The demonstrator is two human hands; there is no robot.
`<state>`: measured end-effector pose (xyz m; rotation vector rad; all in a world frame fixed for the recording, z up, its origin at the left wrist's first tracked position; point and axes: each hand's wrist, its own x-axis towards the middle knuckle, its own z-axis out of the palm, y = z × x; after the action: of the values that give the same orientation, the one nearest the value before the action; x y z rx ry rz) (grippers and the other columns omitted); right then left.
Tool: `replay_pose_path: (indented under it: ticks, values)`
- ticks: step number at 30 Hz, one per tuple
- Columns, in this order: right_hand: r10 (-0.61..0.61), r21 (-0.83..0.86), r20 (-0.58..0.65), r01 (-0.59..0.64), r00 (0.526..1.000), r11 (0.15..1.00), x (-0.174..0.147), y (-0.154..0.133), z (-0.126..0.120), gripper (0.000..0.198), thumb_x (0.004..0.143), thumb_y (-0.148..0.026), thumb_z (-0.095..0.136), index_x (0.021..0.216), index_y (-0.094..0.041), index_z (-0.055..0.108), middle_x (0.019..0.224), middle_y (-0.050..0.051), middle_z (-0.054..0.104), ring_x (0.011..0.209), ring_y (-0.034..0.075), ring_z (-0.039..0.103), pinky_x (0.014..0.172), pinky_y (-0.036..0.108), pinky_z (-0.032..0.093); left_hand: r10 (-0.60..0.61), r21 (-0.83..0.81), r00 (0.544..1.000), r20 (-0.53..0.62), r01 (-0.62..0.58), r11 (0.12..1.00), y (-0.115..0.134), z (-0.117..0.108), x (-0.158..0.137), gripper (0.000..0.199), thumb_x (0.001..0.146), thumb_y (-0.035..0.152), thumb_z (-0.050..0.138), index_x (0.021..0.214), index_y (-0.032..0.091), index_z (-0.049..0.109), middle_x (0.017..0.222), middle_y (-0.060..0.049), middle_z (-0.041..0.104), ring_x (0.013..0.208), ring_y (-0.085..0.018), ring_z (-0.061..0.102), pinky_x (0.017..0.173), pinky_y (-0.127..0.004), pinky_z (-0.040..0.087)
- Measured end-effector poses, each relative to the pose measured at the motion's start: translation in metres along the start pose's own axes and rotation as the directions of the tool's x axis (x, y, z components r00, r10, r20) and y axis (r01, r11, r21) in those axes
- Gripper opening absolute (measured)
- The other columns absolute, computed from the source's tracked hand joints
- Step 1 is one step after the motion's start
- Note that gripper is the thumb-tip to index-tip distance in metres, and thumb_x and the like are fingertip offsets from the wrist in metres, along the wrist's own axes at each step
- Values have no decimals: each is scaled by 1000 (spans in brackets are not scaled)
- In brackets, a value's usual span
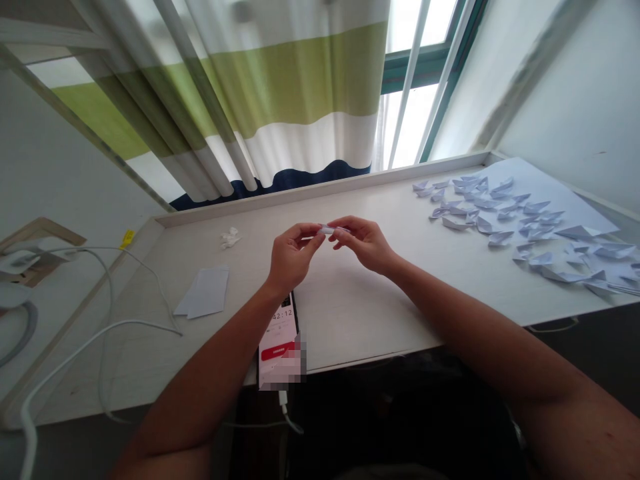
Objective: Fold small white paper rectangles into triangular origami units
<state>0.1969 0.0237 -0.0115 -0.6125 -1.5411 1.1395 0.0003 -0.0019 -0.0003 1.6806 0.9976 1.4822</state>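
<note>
Head camera view gives me, nearest, the phone (280,330), which lies at the front edge of the tabletop (380,313), partly covered by my left forearm, with a white plug (283,399) at its lower end. A little farther, about the middle, I hold a small folded white paper (327,231) above the tabletop. My left hand (293,257) pinches its left end between thumb and fingers, and my right hand (367,241) has its fingers closed on the right end. Which folds are inside, I cannot tell, because the fingertips hide much of it.

I judge this paper to be very light, stiff along the creases but soft elsewhere, not much slippery, and easy to crush or tear. Therefore it seems best to take it by the folded edges, with light pressure of the fingertips.

To the left lie some flat paper slips (207,293), overlapping, and beyond them a crumpled white piece (230,238). On the right side many folded paper boats (500,239) are spread close together, some touching, near a larger white sheet (575,207). Farthest hangs the striped curtain (300,80), beside the window (413,120).
</note>
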Motion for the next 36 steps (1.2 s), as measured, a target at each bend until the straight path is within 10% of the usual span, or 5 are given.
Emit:
replay_pose_path:
  ticks: [21,36]
  values:
    - [79,-76,15,-78,997,994,-1,1,-3,47,82,-54,93,112,-21,80,114,9,80,102,23,74,89,43,66,-164,-185,986,-7,160,970,6,7,0,24,78,27,90,95,18,75,94,-3,77,88,-18,75,87,-38,66]
    - [132,44,76,-136,988,990,1,-7,-3,40,90,-58,83,100,-19,83,94,7,80,82,18,72,68,31,61,-126,-79,992,14,127,989,12,2,1,27,85,28,85,108,20,75,107,-5,77,96,-20,76,89,-39,65]
